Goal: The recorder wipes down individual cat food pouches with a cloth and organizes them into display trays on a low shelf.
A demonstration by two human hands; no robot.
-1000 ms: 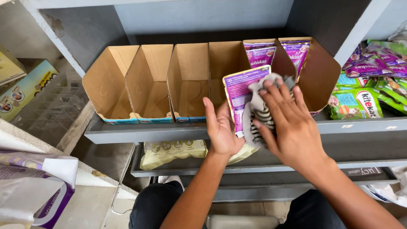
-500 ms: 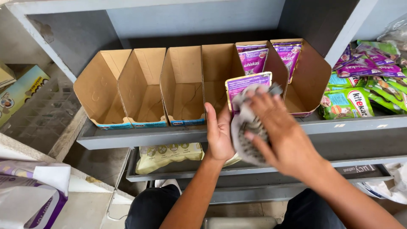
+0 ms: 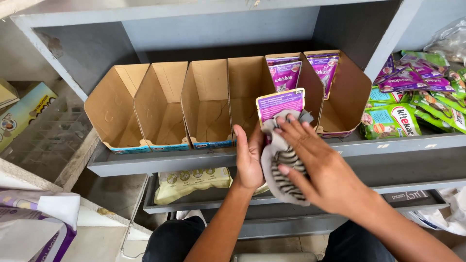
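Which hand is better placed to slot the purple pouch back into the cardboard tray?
Probably the left hand: it grips the pouch from behind, just in front of the tray. The right hand is spread flat on the striped cloth covering the pouch's face, so it has no hold.

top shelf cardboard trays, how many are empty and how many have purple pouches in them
empty cardboard trays: 4
cardboard trays holding purple pouches: 2
total: 6 trays
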